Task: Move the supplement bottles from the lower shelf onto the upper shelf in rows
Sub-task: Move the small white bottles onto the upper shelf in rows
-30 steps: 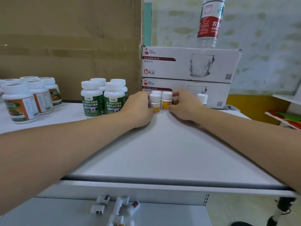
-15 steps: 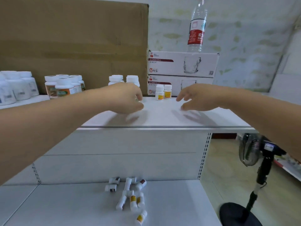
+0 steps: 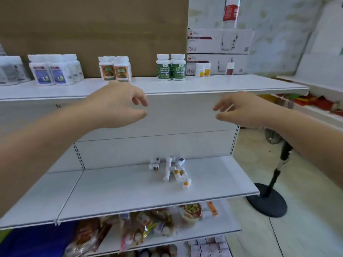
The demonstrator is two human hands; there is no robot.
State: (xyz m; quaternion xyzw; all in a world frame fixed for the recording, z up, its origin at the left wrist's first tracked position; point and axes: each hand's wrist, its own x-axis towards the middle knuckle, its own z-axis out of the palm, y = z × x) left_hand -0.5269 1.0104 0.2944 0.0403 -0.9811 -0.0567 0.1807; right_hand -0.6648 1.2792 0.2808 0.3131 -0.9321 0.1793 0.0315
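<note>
- Bright, soft, even light fills the aisle; the white upper shelf (image 3: 222,84) and lower shelf (image 3: 111,191) look pale, almost washed out.
- The wall (image 3: 289,34) at upper right is the brightest area.
- Shadows are faint: a grey band lies under the upper shelf's lip, and thin smudges sit beside the small bottles (image 3: 174,171).
- Motion blur smears the whole frame. Labels on the large bottles (image 3: 115,71) are unreadable, and the snack packets (image 3: 148,223) below melt into colour.
- The left hand (image 3: 118,104) and right hand (image 3: 243,110) have soft outlines.
- Wide-angle distortion bows the shelf edges and stretches both forearms toward the corners.
</note>
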